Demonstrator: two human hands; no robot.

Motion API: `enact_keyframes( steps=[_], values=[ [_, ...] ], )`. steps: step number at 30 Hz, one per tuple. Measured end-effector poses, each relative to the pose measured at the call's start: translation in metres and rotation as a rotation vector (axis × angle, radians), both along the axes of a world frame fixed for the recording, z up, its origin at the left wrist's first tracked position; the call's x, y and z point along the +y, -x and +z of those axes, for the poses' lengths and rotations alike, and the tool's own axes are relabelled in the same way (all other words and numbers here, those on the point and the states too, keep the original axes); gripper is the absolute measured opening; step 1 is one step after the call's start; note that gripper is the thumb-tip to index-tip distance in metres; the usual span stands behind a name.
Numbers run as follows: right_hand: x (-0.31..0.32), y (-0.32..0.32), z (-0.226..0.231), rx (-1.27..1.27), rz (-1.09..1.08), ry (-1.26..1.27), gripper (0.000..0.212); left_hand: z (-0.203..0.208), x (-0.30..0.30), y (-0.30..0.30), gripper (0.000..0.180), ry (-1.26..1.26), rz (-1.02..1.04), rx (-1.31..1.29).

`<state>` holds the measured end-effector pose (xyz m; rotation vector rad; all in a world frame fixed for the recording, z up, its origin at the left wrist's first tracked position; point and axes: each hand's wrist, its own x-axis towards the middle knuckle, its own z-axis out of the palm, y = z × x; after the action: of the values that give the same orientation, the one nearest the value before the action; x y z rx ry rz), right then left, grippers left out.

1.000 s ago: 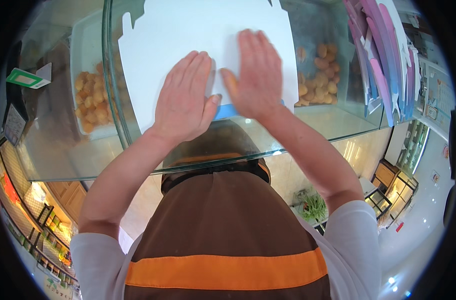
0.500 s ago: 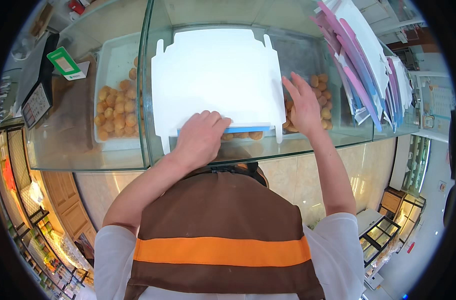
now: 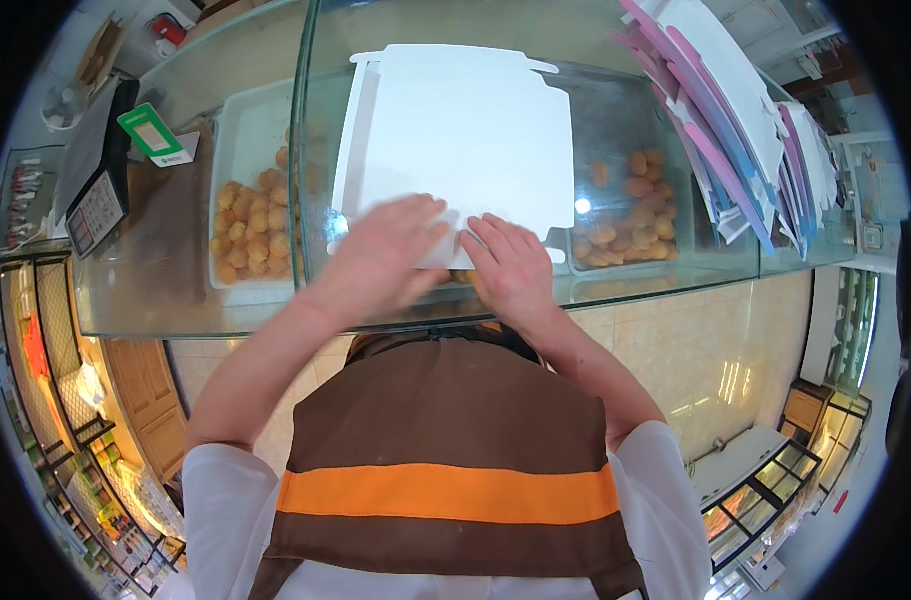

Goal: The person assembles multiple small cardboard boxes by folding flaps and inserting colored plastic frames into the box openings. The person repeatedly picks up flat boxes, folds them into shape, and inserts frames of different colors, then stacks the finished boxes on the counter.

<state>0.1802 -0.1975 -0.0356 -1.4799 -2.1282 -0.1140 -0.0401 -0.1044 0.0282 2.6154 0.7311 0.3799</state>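
I'm standing in what looks like a food shop: a long clear-glass display counter (image 3: 176, 318) holds a shallow white tray (image 3: 251, 125) of small, round, golden-brown food pieces (image 3: 251, 235), a black countertop machine (image 3: 88, 150) with a pale button panel (image 3: 96, 213) stands leftward, and black-framed shelves (image 3: 94, 435) display colourful goods (image 3: 108, 516).

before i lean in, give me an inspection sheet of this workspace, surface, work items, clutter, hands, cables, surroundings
Surface: glass counter, brown round pieces visible through it.
Work items: white card sheet on the glass, its left edge strip apparently raised.
Clutter: pink, blue and white card stack at right; green stand-up sign and black keypad device at left.
Hands: left hand blurred at the sheet's near edge; right hand touching that edge; neither grip clear.
Cables: nothing seen.
Surroundings: shiny tan floor; wooden panels lower left.
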Motion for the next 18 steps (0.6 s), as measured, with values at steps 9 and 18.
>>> enact_keyframes(
  steps=[9,18],
  values=[
    [0.013,-0.003,-0.004,0.045,0.008,0.048,0.022,-0.053,-0.011,0.001,0.03,-0.036,0.127,0.048],
    [0.053,0.003,0.011,0.05,-0.171,0.128,0.02,-0.065,0.042,-0.028,0.038,-0.054,0.123,-0.099]
  ],
)
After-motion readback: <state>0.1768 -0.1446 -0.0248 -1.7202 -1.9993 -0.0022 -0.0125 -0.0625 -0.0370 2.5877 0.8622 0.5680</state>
